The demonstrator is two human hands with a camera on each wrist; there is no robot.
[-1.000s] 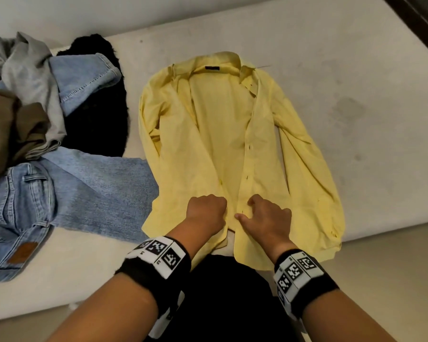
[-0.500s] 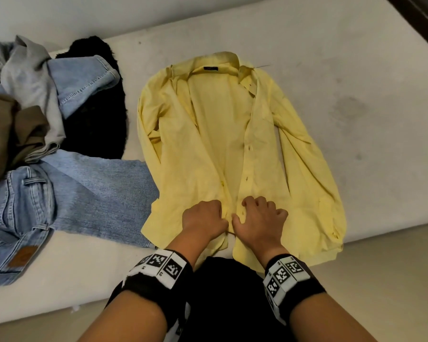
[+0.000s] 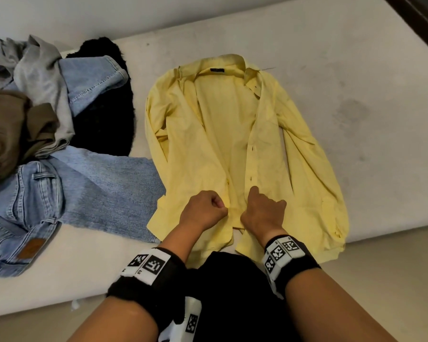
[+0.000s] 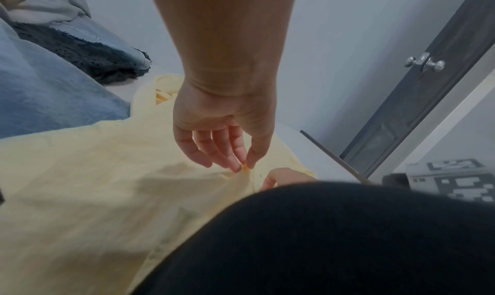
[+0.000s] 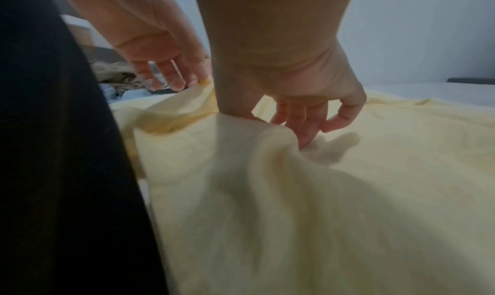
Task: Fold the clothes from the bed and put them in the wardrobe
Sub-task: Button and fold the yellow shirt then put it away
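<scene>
A yellow shirt (image 3: 245, 149) lies spread face-up on the bed (image 3: 356, 99), unbuttoned, its collar at the far end and its hem hanging slightly over the near edge of the mattress. Both hands work at the lower part of the shirt's open front, close to the hem. The left hand (image 3: 203, 211) sits on the shirt's left panel with its fingers curled; the left wrist view shows thumb and fingertips (image 4: 237, 168) pinching a small bit of the yellow cloth at the panel's inner edge. The right hand (image 3: 262, 213) is just beside it on the other panel, the two nearly touching across the opening. Its fingers (image 5: 302, 130) are bent down into the cloth and its thumb presses a raised fold, so it grips the right panel's edge. The rest of the shirt stretches away from both hands toward the collar, sleeves lying along its sides.

Left of the shirt lie blue jeans (image 3: 59, 191), touching its lower side, with a black fuzzy garment (image 3: 109, 119), a grey garment (image 3: 40, 77) and a brown garment (image 3: 8, 129) heaped beyond them.
</scene>
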